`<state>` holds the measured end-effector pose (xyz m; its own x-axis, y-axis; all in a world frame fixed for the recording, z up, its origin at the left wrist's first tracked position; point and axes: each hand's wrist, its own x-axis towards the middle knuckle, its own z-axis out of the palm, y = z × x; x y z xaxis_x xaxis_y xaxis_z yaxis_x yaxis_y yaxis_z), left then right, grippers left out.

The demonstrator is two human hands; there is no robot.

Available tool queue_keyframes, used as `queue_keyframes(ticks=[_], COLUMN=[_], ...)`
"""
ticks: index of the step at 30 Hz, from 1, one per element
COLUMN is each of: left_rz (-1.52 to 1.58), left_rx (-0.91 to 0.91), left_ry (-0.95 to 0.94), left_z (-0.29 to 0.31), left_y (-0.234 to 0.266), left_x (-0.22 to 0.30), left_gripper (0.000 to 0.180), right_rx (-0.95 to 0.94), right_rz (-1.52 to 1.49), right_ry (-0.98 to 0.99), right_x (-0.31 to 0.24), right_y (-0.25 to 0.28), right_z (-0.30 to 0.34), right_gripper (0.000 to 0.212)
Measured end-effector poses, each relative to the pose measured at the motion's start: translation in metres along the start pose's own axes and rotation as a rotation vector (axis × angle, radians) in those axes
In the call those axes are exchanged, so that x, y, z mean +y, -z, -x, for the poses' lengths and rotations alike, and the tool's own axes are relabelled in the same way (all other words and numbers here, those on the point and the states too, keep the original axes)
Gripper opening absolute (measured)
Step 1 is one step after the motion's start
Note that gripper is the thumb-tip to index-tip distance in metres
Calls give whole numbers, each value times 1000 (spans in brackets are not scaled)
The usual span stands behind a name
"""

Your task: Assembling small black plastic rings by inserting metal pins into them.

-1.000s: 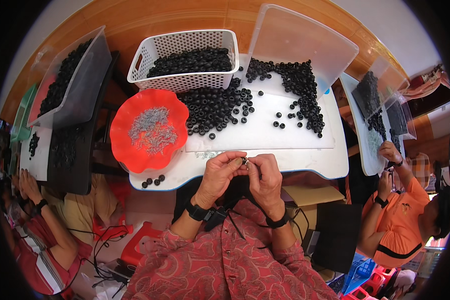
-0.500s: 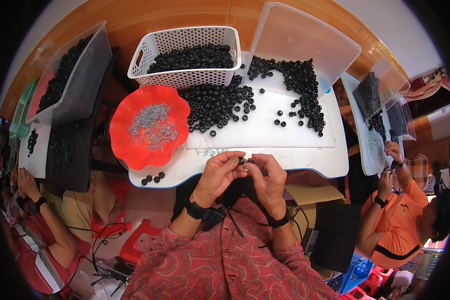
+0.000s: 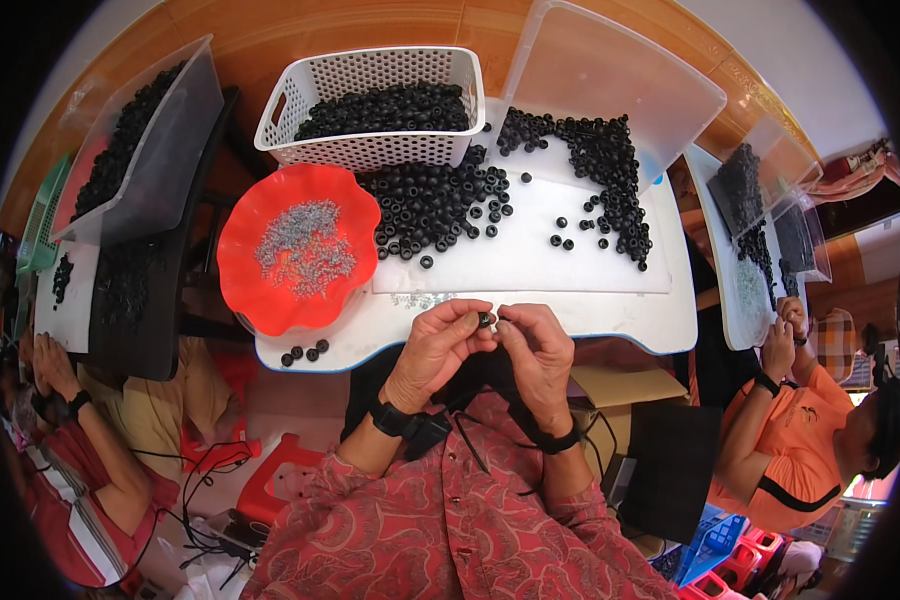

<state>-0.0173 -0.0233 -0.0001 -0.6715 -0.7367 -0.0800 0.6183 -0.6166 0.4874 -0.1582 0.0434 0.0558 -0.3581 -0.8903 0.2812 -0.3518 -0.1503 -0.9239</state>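
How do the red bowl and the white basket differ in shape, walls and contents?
The red bowl is roundish with a wavy rim; the white basket is rectangular.
The bowl's wall looks solid, while the basket's is full of holes.
The bowl holds small greyish pieces; the basket holds black rounded pieces.
Both are open-topped and hold many loose pieces.

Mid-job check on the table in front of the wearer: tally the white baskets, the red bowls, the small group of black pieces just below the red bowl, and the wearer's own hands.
White basket: 1
Red bowl: 1
Black pieces in that group: 4
Hands: 2 (left hand, right hand)
Total: 8
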Motion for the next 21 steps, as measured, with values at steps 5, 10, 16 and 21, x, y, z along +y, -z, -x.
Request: queue_keyframes(ticks=[5, 10, 16, 21], left_rz=[-86, -74, 30, 36], left_rx=[-22, -20, -36, -23], left_ry=[-38, -46, -9, -12], left_z=[0, 0, 0, 1], left_y=[-2, -3, 6, 0], left_x=[-3, -4, -5, -2], left_gripper=[22, 22, 23, 24], right_rx=[16, 19, 11, 11], right_rz=[78, 164, -109, -202], right_ry=[8, 5, -135, -204], right_x=[-13, -15, -2, -1], right_y=[-1, -4, -2, -3], right_z=[-1, 1, 4, 5], right_gripper=[17, 18, 22, 24])
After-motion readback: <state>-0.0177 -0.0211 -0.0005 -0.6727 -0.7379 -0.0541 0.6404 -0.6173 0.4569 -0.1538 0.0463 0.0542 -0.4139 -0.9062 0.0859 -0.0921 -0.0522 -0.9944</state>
